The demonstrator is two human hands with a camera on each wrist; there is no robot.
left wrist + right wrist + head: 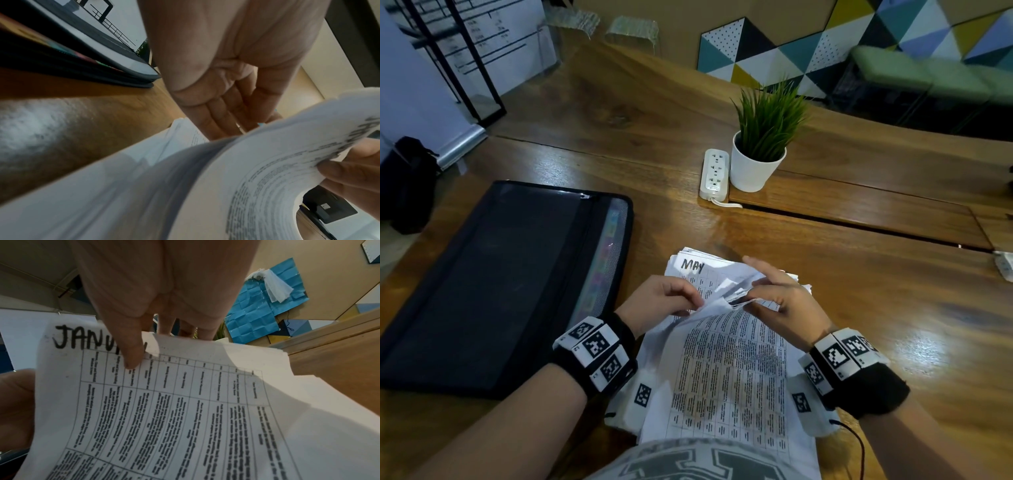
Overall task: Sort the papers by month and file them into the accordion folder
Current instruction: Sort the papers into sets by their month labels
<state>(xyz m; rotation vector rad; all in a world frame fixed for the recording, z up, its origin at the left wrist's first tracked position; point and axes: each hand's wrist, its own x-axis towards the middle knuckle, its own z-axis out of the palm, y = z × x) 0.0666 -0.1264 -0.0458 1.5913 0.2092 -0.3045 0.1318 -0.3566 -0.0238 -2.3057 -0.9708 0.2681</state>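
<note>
A stack of printed table sheets [732, 377] lies on the wooden table in front of me. Its top sheets are lifted and curled back, baring a sheet headed "MAY" [693, 265] at the far end. My right hand [751, 291] pinches a lifted sheet headed "JANU…" [164, 402], thumb on the print and fingers behind it. My left hand [693, 301] grips the left edge of the same lifted sheets [267, 162]. The black accordion folder [500, 284] lies flat on the left. Its coloured tabs [599, 270] show along its right edge.
A white power strip [715, 174] and a potted green plant [760, 161] stand beyond the papers, by a cable slot in the table [859, 219]. Bare wood [893, 308] stretches to the right. A black bag [407, 185] sits on the floor at far left.
</note>
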